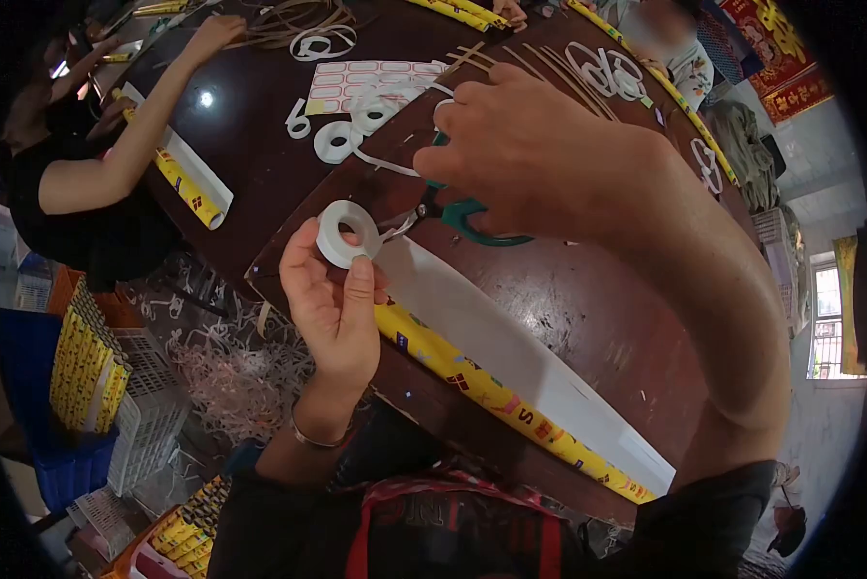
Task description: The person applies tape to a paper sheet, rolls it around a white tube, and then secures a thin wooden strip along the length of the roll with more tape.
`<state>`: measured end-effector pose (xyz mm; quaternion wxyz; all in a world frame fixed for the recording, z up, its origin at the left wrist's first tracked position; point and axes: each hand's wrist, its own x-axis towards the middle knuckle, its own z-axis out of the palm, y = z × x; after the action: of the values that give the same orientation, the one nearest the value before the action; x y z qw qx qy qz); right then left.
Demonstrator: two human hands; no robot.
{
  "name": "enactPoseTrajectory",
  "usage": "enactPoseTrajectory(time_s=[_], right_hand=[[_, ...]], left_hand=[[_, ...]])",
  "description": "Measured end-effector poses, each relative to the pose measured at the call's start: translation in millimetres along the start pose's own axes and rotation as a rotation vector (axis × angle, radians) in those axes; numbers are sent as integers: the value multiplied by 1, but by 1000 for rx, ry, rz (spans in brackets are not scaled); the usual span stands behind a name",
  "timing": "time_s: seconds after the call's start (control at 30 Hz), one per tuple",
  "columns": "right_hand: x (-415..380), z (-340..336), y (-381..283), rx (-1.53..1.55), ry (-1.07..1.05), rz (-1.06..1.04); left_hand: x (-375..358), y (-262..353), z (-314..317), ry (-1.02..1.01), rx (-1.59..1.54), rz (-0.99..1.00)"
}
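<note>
Between the thumb and fingers of my left hand [332, 309] is a small roll of white tape [327, 236], held up over the table's edge. My right hand [511, 145] is wrapped around the green handles of a pair of scissors [462, 220]. The scissors' metal blades point left and meet the right side of the tape roll; whether they are cutting cannot be made out. Below both hands, a long sheet of wrapping paper [511, 400], yellow printed outside and white inside, lies partly rolled along the table edge.
On the dark table [598, 289] are more tape rolls [335, 143], a sheet of red-bordered labels [366, 79] and thin strips. A co-worker's arm [153, 125] reaches in at left, near another yellow roll [192, 193]. Paper scraps [236, 376] and crates [149, 425] fill the floor at left.
</note>
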<state>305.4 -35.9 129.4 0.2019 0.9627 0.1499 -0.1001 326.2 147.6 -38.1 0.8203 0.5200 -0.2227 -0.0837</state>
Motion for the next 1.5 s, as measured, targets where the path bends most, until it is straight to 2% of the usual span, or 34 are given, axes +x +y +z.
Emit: enactPoseTrajectory(time_s=[0.57,0.73,1.5], right_hand=[[11,-3,-5,-50,-73,-34],[12,-7,-6,-27,-165,-21],[10,-17,-7,57,-183,19]], left_hand=[[0,-1,1,-23,4,20],[-1,0,0,-29,6,28],[-1,-1,-1,-52,-12,39]])
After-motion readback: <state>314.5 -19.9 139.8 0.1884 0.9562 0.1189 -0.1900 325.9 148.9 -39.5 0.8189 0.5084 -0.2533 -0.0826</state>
